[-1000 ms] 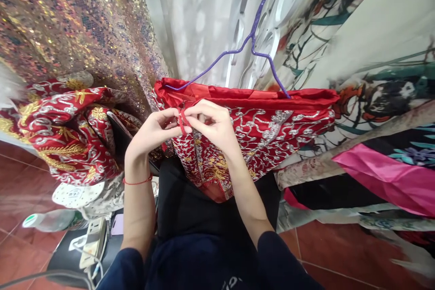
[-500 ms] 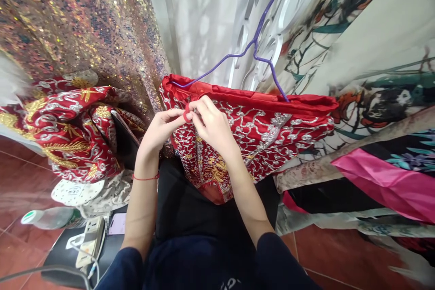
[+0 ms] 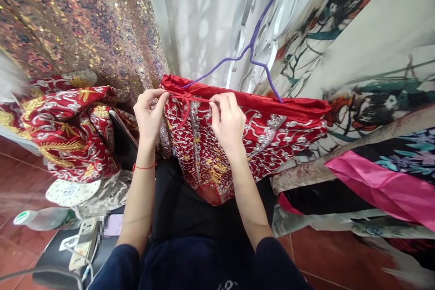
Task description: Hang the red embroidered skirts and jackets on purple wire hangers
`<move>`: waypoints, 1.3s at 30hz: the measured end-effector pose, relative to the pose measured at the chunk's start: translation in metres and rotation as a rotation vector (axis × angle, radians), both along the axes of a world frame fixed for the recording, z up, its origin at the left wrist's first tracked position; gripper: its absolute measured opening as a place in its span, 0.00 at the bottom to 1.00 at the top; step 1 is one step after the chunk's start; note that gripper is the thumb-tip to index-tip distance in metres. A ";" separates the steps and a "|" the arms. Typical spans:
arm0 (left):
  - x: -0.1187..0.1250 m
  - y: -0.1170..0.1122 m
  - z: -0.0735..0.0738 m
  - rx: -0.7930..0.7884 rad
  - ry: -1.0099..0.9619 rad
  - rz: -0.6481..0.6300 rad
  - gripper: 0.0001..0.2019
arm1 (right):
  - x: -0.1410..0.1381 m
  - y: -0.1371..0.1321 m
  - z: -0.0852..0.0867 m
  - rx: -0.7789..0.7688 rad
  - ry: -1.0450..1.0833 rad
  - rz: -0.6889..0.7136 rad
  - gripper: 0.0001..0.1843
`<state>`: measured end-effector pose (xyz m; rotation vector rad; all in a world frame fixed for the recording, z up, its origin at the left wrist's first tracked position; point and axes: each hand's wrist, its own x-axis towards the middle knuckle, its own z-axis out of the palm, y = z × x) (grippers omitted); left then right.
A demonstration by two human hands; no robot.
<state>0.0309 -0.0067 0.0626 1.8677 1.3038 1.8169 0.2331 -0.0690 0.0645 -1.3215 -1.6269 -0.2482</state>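
Observation:
A red skirt-like garment [image 3: 265, 145] with silver and gold embroidery hangs by its waistband from a purple wire hanger [image 3: 252, 46]. Near its left end, a thin red drawstring [image 3: 187, 97] is crossed in a knot or bow, with a short end dangling below. My left hand [image 3: 151, 113] pinches one side of the string at the garment's left edge. On the other side, my right hand [image 3: 227, 118] pinches the string just below the waistband. Between the two hands the string is stretched nearly straight.
To the left lies another red embroidered garment [image 3: 74, 131], beside a dark flat object [image 3: 124, 140]. A plastic bottle [image 3: 44, 219], a dotted white cap [image 3: 73, 192] and a power strip [image 3: 83, 242] with cables are lower left. Pink and black fabrics [image 3: 377, 176] hang at right.
My hands were together at a small red loop; they have now moved apart, left hand leftward and right hand rightward, drawing the string out around the knot. The view shifted slightly.

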 end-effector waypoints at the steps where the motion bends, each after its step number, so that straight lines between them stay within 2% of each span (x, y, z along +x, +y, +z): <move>1: 0.000 0.002 -0.001 0.005 0.021 0.021 0.09 | 0.001 0.000 0.000 -0.015 0.016 -0.008 0.16; 5: -0.002 0.005 -0.004 0.021 0.066 0.056 0.08 | 0.005 0.000 0.000 -0.075 0.044 -0.050 0.20; 12: -0.006 0.003 0.000 0.061 0.214 0.231 0.09 | 0.016 0.000 -0.003 0.029 -0.062 -0.125 0.23; 20: -0.010 0.020 -0.024 0.105 0.409 0.330 0.13 | 0.026 0.008 -0.010 -0.064 -0.127 -0.103 0.24; 24: -0.006 0.027 -0.032 0.110 0.412 0.345 0.14 | 0.027 0.009 -0.010 -0.108 -0.134 -0.091 0.24; 28: -0.002 0.021 -0.037 0.085 0.367 0.383 0.14 | 0.025 0.003 -0.007 -0.065 -0.194 -0.050 0.22; 30: -0.004 0.016 -0.035 0.092 0.308 0.337 0.15 | 0.026 -0.002 -0.003 -0.034 -0.233 0.007 0.20; 33: -0.010 0.011 -0.018 0.158 0.190 0.134 0.24 | 0.034 -0.012 0.010 0.075 -0.293 0.039 0.16; 35: -0.014 0.011 -0.001 0.199 0.181 0.008 0.27 | 0.045 -0.021 0.020 0.174 -0.305 -0.043 0.14; 37: -0.017 0.016 0.013 0.200 0.261 -0.077 0.22 | 0.063 -0.033 0.028 0.236 -0.283 -0.196 0.13; 39: -0.019 0.025 0.019 0.155 0.360 -0.174 0.16 | 0.087 -0.046 0.030 0.235 -0.261 -0.342 0.16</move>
